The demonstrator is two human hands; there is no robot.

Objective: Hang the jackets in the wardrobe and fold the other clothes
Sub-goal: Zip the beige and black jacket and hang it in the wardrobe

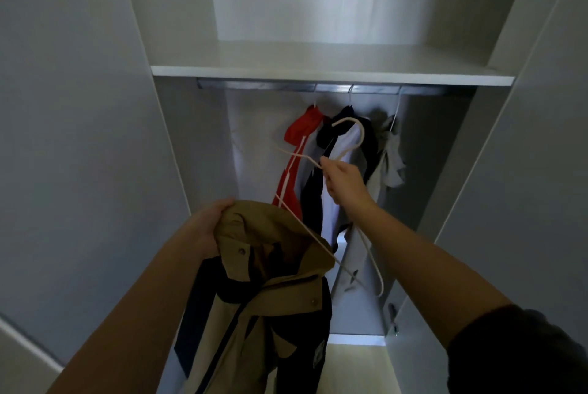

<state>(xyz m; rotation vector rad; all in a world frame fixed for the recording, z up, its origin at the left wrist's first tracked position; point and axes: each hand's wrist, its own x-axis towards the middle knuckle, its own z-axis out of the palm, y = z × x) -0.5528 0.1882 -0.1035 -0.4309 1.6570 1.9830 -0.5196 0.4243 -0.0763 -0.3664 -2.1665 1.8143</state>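
Tan jacket (254, 266) at 6 o'clock, collar gripped by your left hand (206, 225); your right hand (342, 182) pinches a white hanger (361, 134), not yet threaded in. 3 garments (296, 129) hang on the rail (270, 85) at 12 o'clock; folding likely remains.

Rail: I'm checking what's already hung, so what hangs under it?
Three hang toward its right end: a red jacket, a navy-and-white jacket, a grey top. The right hand, its hanger and the tan jacket cover parts of the first two.
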